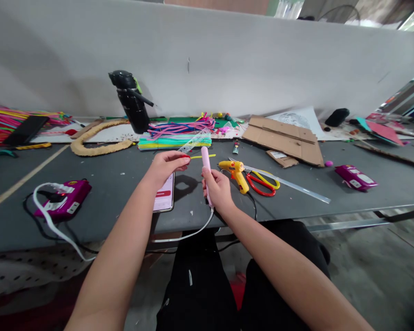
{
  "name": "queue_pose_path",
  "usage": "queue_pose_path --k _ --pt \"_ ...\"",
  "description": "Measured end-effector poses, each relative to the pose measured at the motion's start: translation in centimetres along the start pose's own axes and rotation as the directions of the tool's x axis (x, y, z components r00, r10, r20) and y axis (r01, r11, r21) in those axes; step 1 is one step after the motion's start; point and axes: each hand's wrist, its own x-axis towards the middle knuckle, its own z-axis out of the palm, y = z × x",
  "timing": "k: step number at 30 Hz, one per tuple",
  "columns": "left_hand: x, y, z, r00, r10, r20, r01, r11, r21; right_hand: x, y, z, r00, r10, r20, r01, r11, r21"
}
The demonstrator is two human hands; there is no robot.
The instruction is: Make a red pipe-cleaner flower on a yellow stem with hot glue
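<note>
My left hand (170,163) is closed, pinching a pipe cleaner (197,157) that is yellow along its length, with something red at the fingertips. My right hand (217,188) wraps round a slim pink mini hair straightener (206,161), held upright with a white cord leaving its lower end. The yellow length shows on both sides of the straightener's upper part; whether it is clamped between the plates or passes behind, I cannot tell. Under my left wrist lies a phone (164,195) with a lit screen. A yellow glue gun (236,172) rests right of my right hand.
Red-and-yellow-handled scissors (262,184) lie beside a clear strip (296,184). Bundled pipe cleaners (175,141), a black bottle (133,103) and cardboard (283,138) stand or lie behind. Purple power sockets (69,195) with cables sit left; another purple socket block (355,178) sits right.
</note>
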Motion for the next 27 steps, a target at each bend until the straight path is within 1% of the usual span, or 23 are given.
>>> queue_pose_path --k 7,10,12,14,16,20,22,27 --pt "0.2 0.1 -0.5 0.998 -0.054 -0.034 0.054 0.998 -0.020 0.4 0.2 -0.2 0.995 0.022 -0.101 -0.012 0.995 0.104" --pt "0.6 0.1 -1.2 0.990 -0.054 -0.129 0.046 0.997 -0.064 0.4 0.0 -0.2 0.989 0.044 -0.141 -0.025 0.990 0.138" --pt "0.8 0.1 -1.6 0.977 -0.055 -0.204 0.034 0.994 -0.105 0.4 -0.1 -0.2 0.992 0.044 -0.115 -0.030 0.992 0.126" --pt "0.8 0.1 -1.7 0.975 -0.055 -0.218 0.029 0.993 -0.118 0.2 -0.1 -0.1 0.998 0.030 -0.057 -0.026 0.997 0.076" --pt "0.7 0.1 -1.4 0.987 -0.044 -0.155 0.029 0.994 -0.102 0.1 -0.2 0.0 1.000 0.014 -0.003 -0.014 1.000 0.010" --pt "0.2 0.1 -0.5 1.000 -0.011 0.015 0.012 0.998 -0.065 -0.1 -0.4 0.0 0.997 -0.007 0.075 0.013 0.997 -0.075" --pt "0.1 0.1 -0.3 0.998 -0.014 0.066 0.018 0.998 -0.054 -0.1 -0.4 0.0 0.995 -0.006 0.098 0.014 0.997 -0.081" --pt "-0.1 0.0 -0.3 0.983 -0.073 0.167 0.077 0.997 -0.022 -0.2 -0.3 0.0 0.992 -0.012 0.127 0.021 0.998 -0.066"
